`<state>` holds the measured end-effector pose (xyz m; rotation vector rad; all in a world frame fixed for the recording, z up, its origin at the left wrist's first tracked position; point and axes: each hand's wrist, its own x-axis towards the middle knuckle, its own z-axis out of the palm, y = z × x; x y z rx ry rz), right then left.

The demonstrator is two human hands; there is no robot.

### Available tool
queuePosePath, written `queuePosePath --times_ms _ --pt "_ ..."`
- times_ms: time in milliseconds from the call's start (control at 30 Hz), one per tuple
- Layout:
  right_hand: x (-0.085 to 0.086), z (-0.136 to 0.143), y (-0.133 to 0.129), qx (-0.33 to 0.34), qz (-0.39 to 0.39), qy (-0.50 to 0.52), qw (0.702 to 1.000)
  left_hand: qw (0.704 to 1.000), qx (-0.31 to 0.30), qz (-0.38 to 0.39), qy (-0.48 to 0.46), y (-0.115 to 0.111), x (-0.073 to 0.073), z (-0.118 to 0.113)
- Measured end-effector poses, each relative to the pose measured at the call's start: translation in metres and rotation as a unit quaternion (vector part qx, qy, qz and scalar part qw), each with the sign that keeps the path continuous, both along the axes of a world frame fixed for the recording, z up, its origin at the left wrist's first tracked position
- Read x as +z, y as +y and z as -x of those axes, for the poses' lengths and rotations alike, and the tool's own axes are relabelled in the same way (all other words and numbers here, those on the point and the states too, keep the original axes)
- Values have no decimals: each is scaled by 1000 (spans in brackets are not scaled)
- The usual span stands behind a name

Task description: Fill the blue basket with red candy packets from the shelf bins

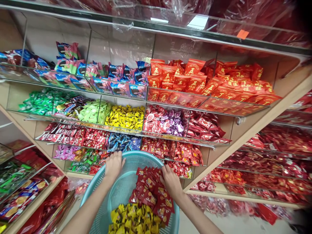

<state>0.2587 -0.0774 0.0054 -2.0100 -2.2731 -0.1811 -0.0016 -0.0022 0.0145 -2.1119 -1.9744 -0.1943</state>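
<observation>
Okay, turquoise basket (123, 188) is low in front of the person, just before the bottom tiers of a candy shelf (243, 136); can't tell from where I stand what, if anything, supports it underneath. Inside: yellow-wrapped candies (134, 219) heaped at the near side, dark red packets (152, 191) piled against the right wall, partly over the yellow ones. Bare mesh at the left. Left hand (114, 165) grasps the far rim, fingers over the edge. Right hand (170, 180) is clasped on the right rim, right beside the red packets. Behind the basket, tiers run upward: blue wrappers (123, 142) low down, then yellow sweets (125, 117) next to red and purple candies (164, 120), then blue-and-pink packs (119, 74) left of orange-red bags (180, 78). Orange tag (242, 34) on the upper ledge. More red packets fill side shelving (268, 159), far right.
</observation>
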Motion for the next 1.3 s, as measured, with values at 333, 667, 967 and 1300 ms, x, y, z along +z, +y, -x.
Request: queuePosePath --times_ms 333,667,967,1300 --pt "-6 -4 2 43 -9 22 999 1000 8 13 -26 0 0 -1" --pt "33 -17 16 29 -30 168 985 1000 1 8 -20 -1 1 -1" --pt "31 27 30 101 54 216 970 1000 6 2 -15 -2 1 -1" --pt "13 52 37 89 169 96 977 1000 0 -9 8 -3 2 -2"
